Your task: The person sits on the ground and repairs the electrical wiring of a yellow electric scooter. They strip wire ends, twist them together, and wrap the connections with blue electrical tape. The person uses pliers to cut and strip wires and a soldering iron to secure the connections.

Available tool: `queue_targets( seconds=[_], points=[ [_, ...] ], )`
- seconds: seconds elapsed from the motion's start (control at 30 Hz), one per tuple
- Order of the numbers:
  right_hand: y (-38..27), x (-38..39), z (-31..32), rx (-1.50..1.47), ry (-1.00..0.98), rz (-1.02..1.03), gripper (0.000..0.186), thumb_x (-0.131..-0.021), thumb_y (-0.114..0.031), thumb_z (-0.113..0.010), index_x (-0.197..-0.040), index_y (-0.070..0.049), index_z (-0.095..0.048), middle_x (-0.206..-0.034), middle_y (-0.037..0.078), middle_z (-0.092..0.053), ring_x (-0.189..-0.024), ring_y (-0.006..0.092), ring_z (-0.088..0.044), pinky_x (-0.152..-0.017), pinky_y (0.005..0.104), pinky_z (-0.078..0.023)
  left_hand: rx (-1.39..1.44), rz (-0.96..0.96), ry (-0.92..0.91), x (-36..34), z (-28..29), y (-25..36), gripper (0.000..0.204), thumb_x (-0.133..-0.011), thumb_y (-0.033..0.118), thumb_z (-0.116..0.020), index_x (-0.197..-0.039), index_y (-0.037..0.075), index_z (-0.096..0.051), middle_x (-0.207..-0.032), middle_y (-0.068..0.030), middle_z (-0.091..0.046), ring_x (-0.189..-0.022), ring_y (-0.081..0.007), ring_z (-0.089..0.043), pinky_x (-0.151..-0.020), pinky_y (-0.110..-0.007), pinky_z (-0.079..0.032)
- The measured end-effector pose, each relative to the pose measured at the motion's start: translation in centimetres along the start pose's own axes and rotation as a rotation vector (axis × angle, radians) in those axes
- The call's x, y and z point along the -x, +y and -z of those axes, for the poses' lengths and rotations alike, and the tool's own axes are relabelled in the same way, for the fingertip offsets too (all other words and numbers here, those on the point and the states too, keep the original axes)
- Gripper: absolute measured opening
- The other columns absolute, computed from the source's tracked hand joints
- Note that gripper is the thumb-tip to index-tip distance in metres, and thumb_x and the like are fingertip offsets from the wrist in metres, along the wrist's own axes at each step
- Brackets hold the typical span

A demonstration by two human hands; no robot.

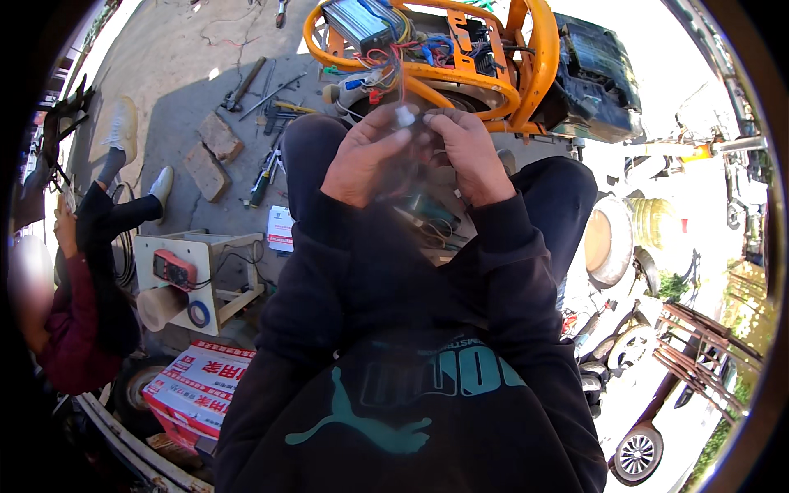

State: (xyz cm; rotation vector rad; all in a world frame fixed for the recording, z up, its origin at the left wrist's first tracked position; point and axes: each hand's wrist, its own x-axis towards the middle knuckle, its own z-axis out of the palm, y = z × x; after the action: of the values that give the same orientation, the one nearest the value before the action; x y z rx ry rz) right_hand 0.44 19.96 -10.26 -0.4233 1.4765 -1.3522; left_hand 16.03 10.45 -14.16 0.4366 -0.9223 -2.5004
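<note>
In front of my knees, both hands are raised close together beside an orange tubular frame (526,86). My left hand (362,160) pinches a small white plastic connector (405,117) between thumb and fingers. Thin wires (397,70) run from near it up to the wiring on the frame. My right hand (475,156) is closed in a pinch just right of the connector; what lies between its fingertips is too small to make out. A hazy blur covers the space between and below the hands. On the frame sits a finned silver controller box (358,25) with many coloured wires.
Left on the ground lie a hammer (245,82), bricks (205,170), and a screwdriver (261,185). A red multimeter (174,269) rests on an upturned stool (148,249). A red-white carton (197,386) stands lower left. Another person (90,304) sits at left. A black box (596,78) adjoins the frame.
</note>
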Motion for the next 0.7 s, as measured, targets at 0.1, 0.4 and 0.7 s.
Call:
queue_targets(
  seconds=[0.1,0.4,0.7],
  points=[
    [3.1,-1.9,2.0,-0.286,-0.177,-0.224,0.013,-0.098,-0.018,-0.058,-0.1,-0.008,-0.066,-0.084,0.001,-0.068,-0.072,0.0132,-0.065,-0.064,0.0281,-0.051,0.072,-0.021,-0.025,-0.3,-0.8,-0.1,0.041,-0.098,0.003,-0.064,-0.138,0.0,-0.058,-0.129,-0.0102,-0.066,-0.104,-0.0179,-0.069,-0.088,-0.031,-0.056],
    [4.9,-0.7,2.0,-0.473,-0.159,-0.221,0.017,-0.099,-0.027,-0.057,-0.096,-0.012,-0.064,-0.085,0.0,-0.064,-0.077,0.0147,-0.057,-0.07,0.0316,-0.045,-0.111,0.046,0.046,-0.4,-1.1,0.2,0.039,-0.101,0.01,-0.063,-0.139,0.001,-0.058,-0.13,-0.0117,-0.067,-0.1,-0.0168,-0.07,-0.08,-0.029,-0.058],
    [4.9,0.7,3.3,-0.358,-0.168,-0.053,0.022,-0.1,-0.023,-0.059,-0.11,-0.004,-0.064,-0.102,0.009,-0.067,-0.095,0.0234,-0.067,-0.091,0.0397,-0.056,-0.117,-0.049,-0.076,-1.7,-1.4,1.0,0.033,-0.1,0.016,-0.067,-0.129,0.0,-0.063,-0.118,-0.0153,-0.072,-0.108,-0.0211,-0.067,-0.092,-0.035,-0.054]
  ],
)
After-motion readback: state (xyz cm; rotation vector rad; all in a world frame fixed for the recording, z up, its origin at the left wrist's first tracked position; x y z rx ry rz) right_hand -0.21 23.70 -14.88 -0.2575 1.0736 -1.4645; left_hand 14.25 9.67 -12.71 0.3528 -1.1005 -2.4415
